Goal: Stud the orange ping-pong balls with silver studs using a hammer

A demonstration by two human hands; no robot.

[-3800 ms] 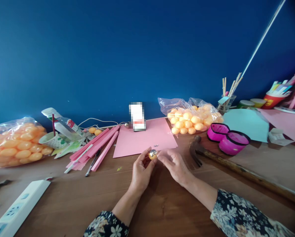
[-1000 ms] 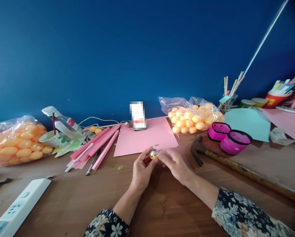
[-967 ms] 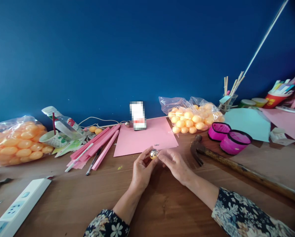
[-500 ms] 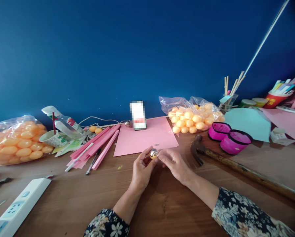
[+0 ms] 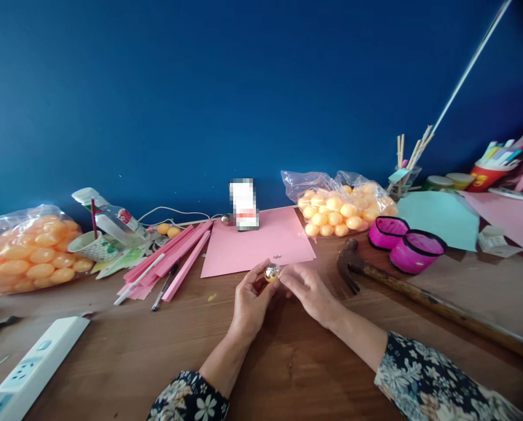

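A shiny silver ball, small and round, is pinched between the thumb and fingers of my left hand. My right hand has its thumb and fingertips brought together at the ball's right side; whatever they pinch there is too small to make out. Both hands are above the brown table, at the near edge of a pink paper sheet. Some tiny metal bits lie on that sheet just beyond the ball.
A phone stands on the sheet, another silver ball beside it. Bags of orange balls flank the area. Pink strips and a pen lie left; a hammer and magenta cuffs right. A power strip sits front left.
Almost nothing differs: the whole view has shifted very slightly, and both hands keep the same hold around the silver ball.
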